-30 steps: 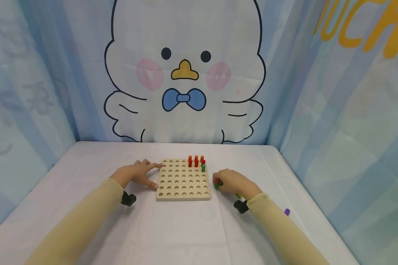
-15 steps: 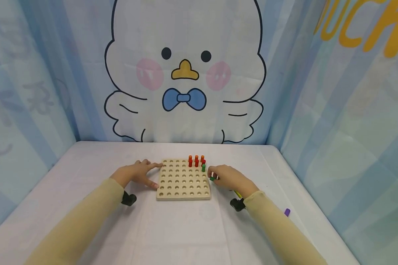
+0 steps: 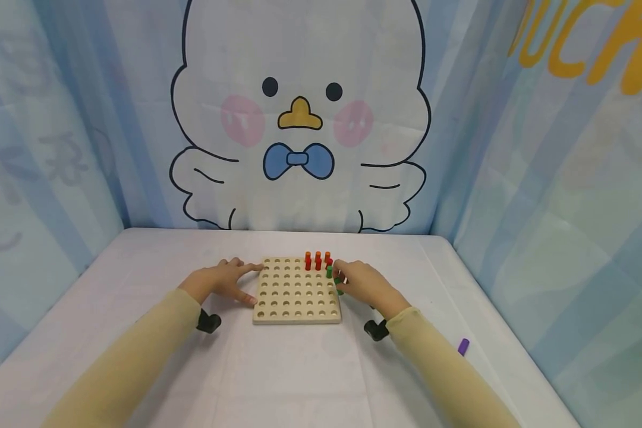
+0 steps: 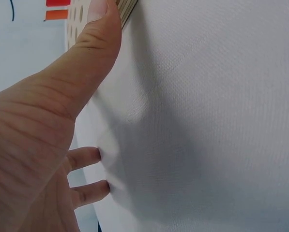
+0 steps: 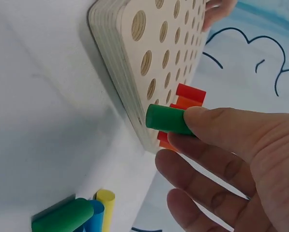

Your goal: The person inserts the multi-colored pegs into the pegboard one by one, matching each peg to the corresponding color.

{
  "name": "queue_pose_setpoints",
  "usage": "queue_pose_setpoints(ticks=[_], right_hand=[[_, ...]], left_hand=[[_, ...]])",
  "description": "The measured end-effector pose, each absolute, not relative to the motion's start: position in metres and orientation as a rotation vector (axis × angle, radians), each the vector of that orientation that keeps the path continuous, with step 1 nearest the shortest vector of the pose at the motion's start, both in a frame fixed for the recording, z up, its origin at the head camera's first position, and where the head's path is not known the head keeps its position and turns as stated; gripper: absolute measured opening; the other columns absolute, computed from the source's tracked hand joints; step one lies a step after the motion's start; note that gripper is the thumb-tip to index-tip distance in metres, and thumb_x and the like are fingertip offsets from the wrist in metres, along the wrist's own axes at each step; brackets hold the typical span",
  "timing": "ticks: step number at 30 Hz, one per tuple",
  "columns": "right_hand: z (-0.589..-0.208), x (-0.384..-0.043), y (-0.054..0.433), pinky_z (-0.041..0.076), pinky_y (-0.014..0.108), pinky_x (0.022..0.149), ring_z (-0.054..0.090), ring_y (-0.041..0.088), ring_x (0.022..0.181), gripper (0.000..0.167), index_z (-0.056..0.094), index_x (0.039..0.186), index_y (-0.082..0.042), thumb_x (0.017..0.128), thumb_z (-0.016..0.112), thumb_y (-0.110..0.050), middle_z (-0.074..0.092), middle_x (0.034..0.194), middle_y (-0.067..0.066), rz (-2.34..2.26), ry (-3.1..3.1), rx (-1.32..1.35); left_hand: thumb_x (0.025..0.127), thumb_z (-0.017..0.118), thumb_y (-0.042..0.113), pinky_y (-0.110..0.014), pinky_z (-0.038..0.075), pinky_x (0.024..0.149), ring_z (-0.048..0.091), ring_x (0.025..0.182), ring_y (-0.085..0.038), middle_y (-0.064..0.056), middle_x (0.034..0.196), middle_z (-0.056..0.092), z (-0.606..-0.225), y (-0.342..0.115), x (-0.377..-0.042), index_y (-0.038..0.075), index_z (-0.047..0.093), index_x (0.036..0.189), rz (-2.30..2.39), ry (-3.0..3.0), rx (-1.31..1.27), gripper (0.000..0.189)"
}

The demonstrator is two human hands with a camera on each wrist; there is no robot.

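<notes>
Closest in, two pale yellow sleeves (image 3: 441, 362) reach across the white cloth (image 3: 299, 380), and there's a purple peg (image 3: 463, 346) lying beside the right one. The right wrist view picks up a loose green peg (image 5: 62, 215), a blue peg (image 5: 95, 216) and a yellow peg (image 5: 106, 205) on the cloth. And look at the right hand (image 3: 367, 282): thumb and finger pinch a short green peg (image 5: 167, 119) at the wooden board's (image 3: 291, 308) right edge! Touching it? Can't tell. Across from it, the left hand (image 3: 222, 279) grips nothing, index finger and thumb spread against the board's left edge. One upright green peg (image 3: 329, 271) in the right-hand column, then red pegs (image 3: 318, 265), orange pegs (image 3: 318, 255) behind them, and a big cartoon duck (image 3: 299, 196) on the backdrop.
</notes>
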State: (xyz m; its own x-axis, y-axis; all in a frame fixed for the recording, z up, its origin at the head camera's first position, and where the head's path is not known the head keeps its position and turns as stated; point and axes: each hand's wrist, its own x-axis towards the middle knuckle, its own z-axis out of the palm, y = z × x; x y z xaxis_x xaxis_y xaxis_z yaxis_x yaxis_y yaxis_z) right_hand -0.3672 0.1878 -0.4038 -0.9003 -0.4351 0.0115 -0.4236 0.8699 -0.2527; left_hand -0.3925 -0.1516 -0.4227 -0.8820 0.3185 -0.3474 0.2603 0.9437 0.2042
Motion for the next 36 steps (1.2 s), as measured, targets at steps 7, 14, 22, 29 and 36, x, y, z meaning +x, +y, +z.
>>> queue_pose_setpoints(ticks=[7,14,22,29,36], right_hand=[[-0.404,-0.369,0.182,0.052,0.031,0.070,0.059,0.014,0.076,0.016,0.063,0.097,-0.017,0.094,0.079,-0.019,0.069,0.091,-0.003,-0.485,3.068,-0.620],[-0.404,-0.372,0.176,0.055,0.033,0.075,0.062,0.014,0.079,0.013,0.066,0.096,-0.016,0.095,0.077,-0.024,0.073,0.096,-0.001,-0.536,3.149,-0.527],[-0.408,-0.377,0.168,0.057,0.035,0.078,0.066,0.016,0.083,0.011,0.068,0.097,-0.015,0.097,0.076,-0.023,0.076,0.100,0.001,-0.623,3.225,-0.525],[-0.412,-0.381,0.164,0.056,0.037,0.078,0.066,0.017,0.082,0.008,0.069,0.095,-0.017,0.097,0.075,-0.021,0.078,0.103,0.002,-0.676,3.268,-0.536],[-0.417,-0.387,0.161,0.055,0.036,0.077,0.061,0.016,0.079,0.006,0.069,0.094,-0.016,0.097,0.074,-0.018,0.075,0.098,0.001,-0.686,3.241,-0.549]], left_hand=[[0.080,0.073,0.073,-0.082,0.033,0.105,0.026,0.149,-0.057,-0.025,0.166,0.025,-0.425,-0.152,-0.394,0.032,0.028,0.164,0.201,2.718,0.417,0.104],[0.079,0.073,0.074,-0.082,0.031,0.106,0.024,0.150,-0.057,-0.026,0.167,0.025,-0.426,-0.152,-0.395,0.033,0.028,0.164,0.206,2.722,0.407,0.105],[0.080,0.073,0.074,-0.082,0.031,0.106,0.024,0.150,-0.057,-0.025,0.167,0.024,-0.427,-0.152,-0.395,0.033,0.028,0.164,0.207,2.718,0.402,0.104],[0.080,0.073,0.074,-0.082,0.029,0.108,0.023,0.150,-0.057,-0.026,0.167,0.024,-0.426,-0.153,-0.394,0.034,0.027,0.164,0.202,2.717,0.405,0.104],[0.080,0.073,0.073,-0.083,0.030,0.106,0.025,0.149,-0.058,-0.026,0.166,0.025,-0.424,-0.152,-0.392,0.032,0.028,0.164,0.209,2.715,0.406,0.103]])
